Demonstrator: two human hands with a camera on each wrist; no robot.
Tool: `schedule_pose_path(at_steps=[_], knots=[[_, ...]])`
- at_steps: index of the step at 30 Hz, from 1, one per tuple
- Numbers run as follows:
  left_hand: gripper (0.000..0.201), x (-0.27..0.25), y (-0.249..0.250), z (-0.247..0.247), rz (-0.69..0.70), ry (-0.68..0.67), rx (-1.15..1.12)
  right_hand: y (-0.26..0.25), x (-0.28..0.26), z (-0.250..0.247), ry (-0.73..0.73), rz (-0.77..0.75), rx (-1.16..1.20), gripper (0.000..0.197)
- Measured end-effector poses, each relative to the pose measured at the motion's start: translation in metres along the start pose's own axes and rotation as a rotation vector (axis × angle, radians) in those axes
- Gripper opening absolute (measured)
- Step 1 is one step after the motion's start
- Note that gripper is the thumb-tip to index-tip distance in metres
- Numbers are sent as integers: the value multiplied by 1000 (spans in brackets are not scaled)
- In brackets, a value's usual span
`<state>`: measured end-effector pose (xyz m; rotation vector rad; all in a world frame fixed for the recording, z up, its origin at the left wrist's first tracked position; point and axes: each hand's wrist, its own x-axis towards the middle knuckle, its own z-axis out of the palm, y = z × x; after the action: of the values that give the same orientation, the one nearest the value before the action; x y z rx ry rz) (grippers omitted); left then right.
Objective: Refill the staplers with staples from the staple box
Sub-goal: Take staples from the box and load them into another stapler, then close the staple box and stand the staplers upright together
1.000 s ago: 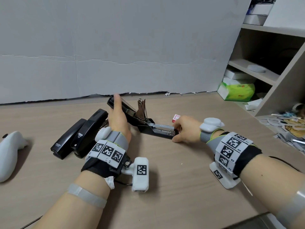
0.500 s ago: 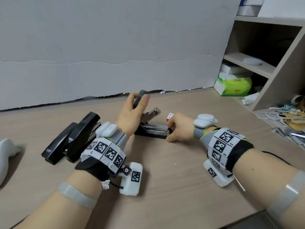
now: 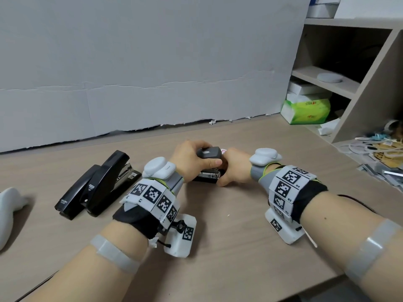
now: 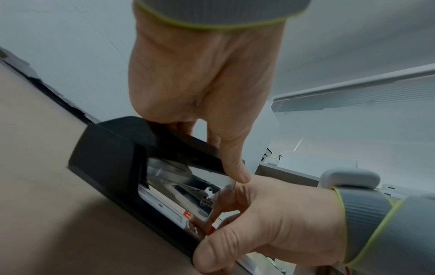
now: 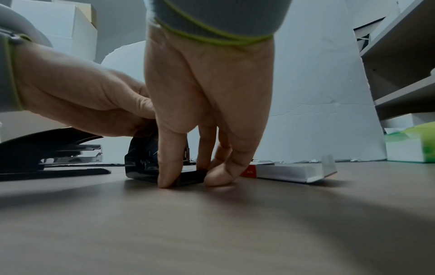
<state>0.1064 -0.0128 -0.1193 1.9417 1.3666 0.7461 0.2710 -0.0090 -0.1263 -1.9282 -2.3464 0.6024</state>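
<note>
A black stapler (image 3: 208,168) (image 4: 113,160) (image 5: 143,158) lies on the desk between my hands. My left hand (image 3: 194,159) (image 4: 207,111) grips its top cover, folded down close over the metal magazine (image 4: 179,188). My right hand (image 3: 234,168) (image 5: 200,163) pinches the front end of the base against the desk. The small white and red staple box (image 3: 224,151) (image 5: 289,170) lies just behind my right hand, mostly hidden in the head view. Two more black staplers (image 3: 102,184) lie side by side to the left.
A white controller (image 3: 8,212) lies at the far left of the desk. A grey board stands along the back. At the right is a shelf unit (image 3: 349,83) with a green tissue pack (image 3: 307,111) and loose clutter (image 3: 379,153) on the desk beside it.
My left hand swung the stapler's top cover from folded back flat, through upright, down over the magazine. My right hand stayed on the front of the base.
</note>
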Motion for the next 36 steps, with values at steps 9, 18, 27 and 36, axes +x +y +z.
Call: schedule_pose_path(at_steps=[9, 18, 27, 36], knots=[[50, -6, 6, -5, -29, -18, -1, -2, -2, 0, -9, 2, -1, 43], [40, -12, 9, -10, -64, -139, 147, 4, -17, -8, -179, -28, 315, 43], [59, -21, 15, -36, -74, -225, 252, 46, 9, -21, 227, 243, 58, 67], [48, -23, 11, -43, -53, -143, 69, 37, 18, -15, 105, 310, -127, 40]])
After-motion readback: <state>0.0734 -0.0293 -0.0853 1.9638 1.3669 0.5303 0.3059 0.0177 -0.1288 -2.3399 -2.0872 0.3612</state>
